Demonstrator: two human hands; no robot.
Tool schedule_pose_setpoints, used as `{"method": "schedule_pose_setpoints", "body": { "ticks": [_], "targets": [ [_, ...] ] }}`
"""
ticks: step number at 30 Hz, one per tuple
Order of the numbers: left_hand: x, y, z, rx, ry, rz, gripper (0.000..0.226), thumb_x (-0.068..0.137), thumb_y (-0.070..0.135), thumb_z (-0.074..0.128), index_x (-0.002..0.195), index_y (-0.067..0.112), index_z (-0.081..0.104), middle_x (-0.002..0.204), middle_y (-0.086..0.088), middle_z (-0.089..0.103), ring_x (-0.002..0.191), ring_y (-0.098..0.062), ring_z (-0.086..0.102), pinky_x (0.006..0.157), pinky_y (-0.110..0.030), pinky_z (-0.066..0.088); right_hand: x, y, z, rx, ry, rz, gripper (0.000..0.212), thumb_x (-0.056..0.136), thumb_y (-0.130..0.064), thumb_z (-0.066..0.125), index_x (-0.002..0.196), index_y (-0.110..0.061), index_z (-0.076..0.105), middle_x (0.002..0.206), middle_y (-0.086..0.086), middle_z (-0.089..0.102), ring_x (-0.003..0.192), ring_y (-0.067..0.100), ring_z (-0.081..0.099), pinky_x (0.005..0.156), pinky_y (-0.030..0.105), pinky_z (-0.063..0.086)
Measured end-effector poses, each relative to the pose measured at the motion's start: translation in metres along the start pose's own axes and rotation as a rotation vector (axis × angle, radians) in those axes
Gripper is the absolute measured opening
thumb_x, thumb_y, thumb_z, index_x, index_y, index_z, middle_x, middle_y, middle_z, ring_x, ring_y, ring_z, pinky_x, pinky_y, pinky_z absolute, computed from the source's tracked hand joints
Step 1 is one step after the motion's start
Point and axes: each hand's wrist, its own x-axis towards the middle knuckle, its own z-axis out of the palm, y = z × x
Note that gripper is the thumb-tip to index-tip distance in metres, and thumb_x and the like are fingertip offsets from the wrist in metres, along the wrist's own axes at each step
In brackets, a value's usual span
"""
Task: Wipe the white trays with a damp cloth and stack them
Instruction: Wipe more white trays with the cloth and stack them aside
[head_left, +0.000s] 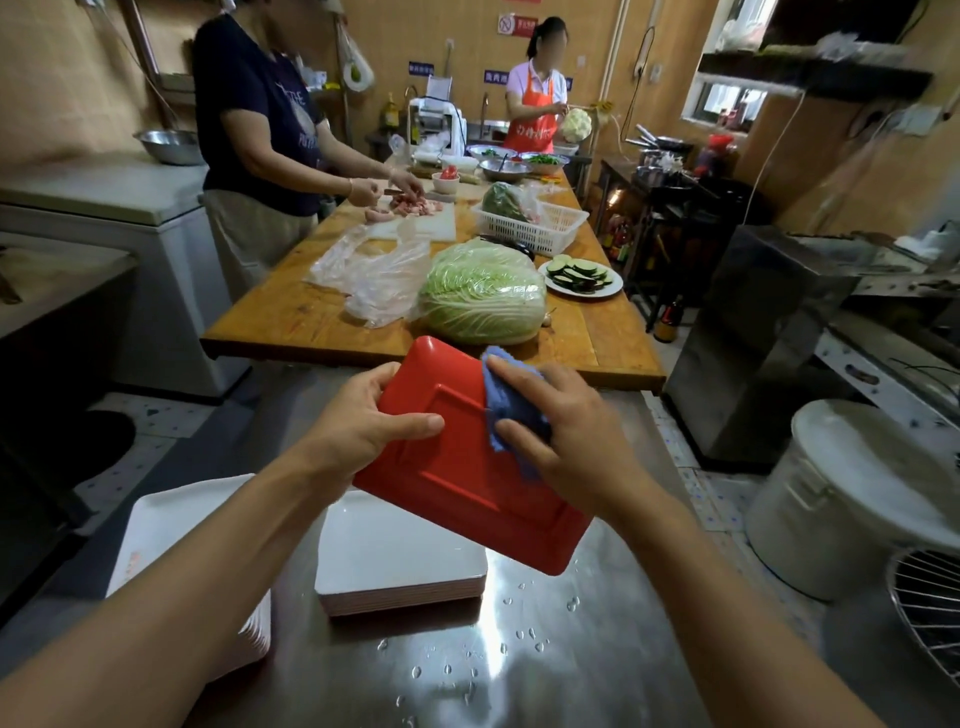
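Tray (467, 467): red underside up, tilted above the steel counter, long axis from 11 to 5 o'clock.
Left hand (363, 421): I clamp its 9 o'clock edge.
Right hand (566, 436): I press the blue cloth (511, 410) at 2 o'clock, nearer the unwiped base.
Stack (395, 566): white trays directly beneath.

Both forearms are bare to the frame edge, and the left hand (363, 421) and right hand (566, 431) wear nothing.

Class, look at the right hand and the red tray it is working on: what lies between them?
A blue cloth lies between the right hand and the red tray, pressed against the tray's underside. The head view shows it.
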Motion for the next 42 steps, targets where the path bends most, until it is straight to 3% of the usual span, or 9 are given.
{"method": "schedule_pose_setpoints", "body": {
  "ticks": [7,14,18,22,24,28,34,39,42],
  "targets": [
    [-0.005,-0.014,-0.022,-0.139,0.129,-0.117,0.050,0.053,0.008,0.076,0.102,0.013,0.063,0.088,-0.009,0.071,0.073,-0.022,0.069,0.063,-0.032,0.057,-0.001,0.014,0.011,-0.116,-0.026,0.015,0.054,0.090,-0.040,0.039,0.143,-0.026,0.038,0.123,0.004,0.051,0.112,0.020,0.042,0.097,0.034,0.034],
    [-0.004,-0.024,-0.028,-0.341,0.295,-0.289,0.033,0.072,0.010,0.066,0.104,0.017,0.063,0.089,-0.012,0.071,0.079,-0.030,0.066,0.073,-0.045,0.054,-0.020,0.015,0.038,0.039,0.043,0.028,0.053,0.093,-0.023,0.037,0.145,-0.020,0.026,0.153,-0.003,0.015,0.143,0.019,0.009,0.114,0.016,-0.002],
    [-0.003,-0.025,-0.026,-0.428,0.370,-0.433,0.016,0.081,0.015,0.065,0.096,0.012,0.065,0.070,-0.012,0.072,0.065,-0.029,0.069,0.066,-0.044,0.052,-0.040,0.012,0.061,0.047,0.088,0.000,0.052,0.094,-0.019,0.040,0.143,-0.023,0.022,0.152,-0.005,0.011,0.143,0.014,0.003,0.118,0.036,0.006],
    [-0.009,-0.026,-0.020,-0.455,0.406,-0.486,0.019,0.078,0.020,0.069,0.095,0.014,0.064,0.072,-0.013,0.073,0.064,-0.031,0.070,0.059,-0.041,0.054,-0.043,0.006,0.072,-0.061,0.133,-0.012,0.052,0.093,-0.022,0.034,0.144,-0.016,0.031,0.152,0.003,0.021,0.142,0.025,0.013,0.118,0.033,0.004],
    [-0.011,-0.026,-0.018,-0.473,0.430,-0.487,0.014,0.080,0.022,0.069,0.091,0.014,0.062,0.064,-0.011,0.071,0.054,-0.029,0.068,0.051,-0.038,0.051,-0.040,-0.004,0.078,-0.130,0.136,-0.037,0.052,0.091,-0.020,0.038,0.142,-0.012,0.037,0.151,0.007,0.028,0.140,0.030,0.018,0.117,0.039,0.009],
    [-0.014,-0.024,-0.009,-0.527,0.446,-0.501,0.017,0.085,0.026,0.065,0.086,0.010,0.061,0.056,-0.013,0.068,0.050,-0.028,0.066,0.053,-0.040,0.046,-0.036,-0.039,0.099,-0.163,0.120,-0.129,0.050,0.089,-0.021,0.042,0.138,-0.010,0.046,0.145,0.012,0.040,0.136,0.031,0.025,0.113,0.047,0.015],
    [-0.031,-0.032,-0.017,-0.577,0.502,-0.410,0.034,0.089,0.031,0.060,0.110,0.005,0.061,0.098,-0.018,0.066,0.079,-0.028,0.063,0.069,-0.039,0.051,-0.022,-0.075,0.110,-0.161,0.023,-0.162,0.050,0.091,-0.034,0.038,0.137,-0.017,0.047,0.143,0.005,0.045,0.132,0.029,0.039,0.110,0.040,0.020],
    [-0.048,-0.036,-0.035,-0.589,0.538,-0.341,0.030,0.087,0.022,0.062,0.115,0.010,0.061,0.094,-0.017,0.071,0.077,-0.030,0.069,0.063,-0.044,0.055,0.006,-0.076,0.113,-0.130,-0.070,0.003,0.058,0.091,-0.052,0.023,0.146,-0.033,0.028,0.156,-0.009,0.020,0.144,0.017,0.010,0.112,0.046,-0.009],
    [-0.058,-0.036,-0.053,-0.579,0.596,-0.342,0.031,0.083,0.022,0.066,0.112,0.012,0.060,0.098,-0.017,0.069,0.081,-0.034,0.067,0.065,-0.046,0.053,0.014,-0.067,0.118,-0.105,-0.050,0.070,0.058,0.091,-0.051,0.028,0.146,-0.033,0.027,0.155,-0.006,0.018,0.143,0.020,0.009,0.113,0.049,0.005]
  ]
}}
